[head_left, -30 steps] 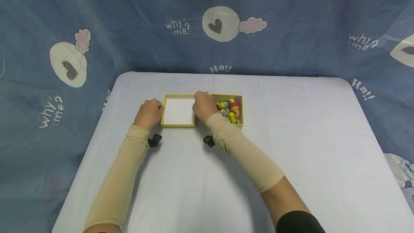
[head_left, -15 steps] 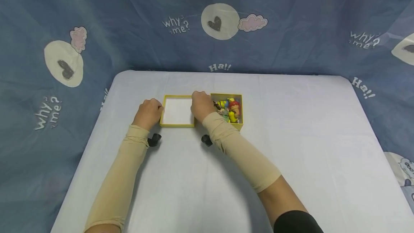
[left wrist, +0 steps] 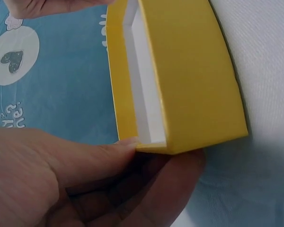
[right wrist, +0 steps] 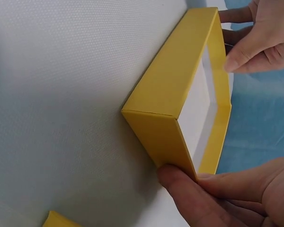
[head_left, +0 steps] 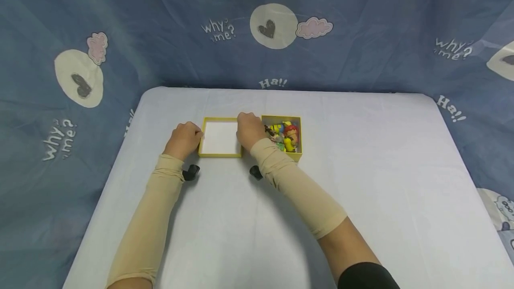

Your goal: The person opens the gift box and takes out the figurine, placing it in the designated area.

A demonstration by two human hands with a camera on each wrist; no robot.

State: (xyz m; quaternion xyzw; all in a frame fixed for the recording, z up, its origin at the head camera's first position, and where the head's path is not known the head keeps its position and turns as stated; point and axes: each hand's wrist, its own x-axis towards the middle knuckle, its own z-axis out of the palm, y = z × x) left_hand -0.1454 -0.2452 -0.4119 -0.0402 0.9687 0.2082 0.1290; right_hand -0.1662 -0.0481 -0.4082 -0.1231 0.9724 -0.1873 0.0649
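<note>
In the head view a yellow box lid (head_left: 221,155), open side up with a white inside, sits on the white table. My left hand (head_left: 184,140) pinches its left wall, the thumb (left wrist: 104,158) on the inside and fingers on the outer face in the left wrist view. At the opposite wall my right hand (head_left: 250,131) pinches the rim, thumb (right wrist: 241,182) inside and a finger outside, as the right wrist view shows. Right of that hand stands a matching yellow box (head_left: 300,139) filled with several small toy figures (head_left: 290,133), its lower left partly hidden by the right forearm.
The white-covered table (head_left: 381,168) stretches to the right and toward the front. A blue printed cloth (head_left: 180,21) hangs behind it and at the sides. A black wrist camera (head_left: 191,173) sticks out from each sleeve.
My right hand has shifted very slightly left along with a small tilt of the head view. Both hands keep their grip on the lid, and the filled box stays in place.
</note>
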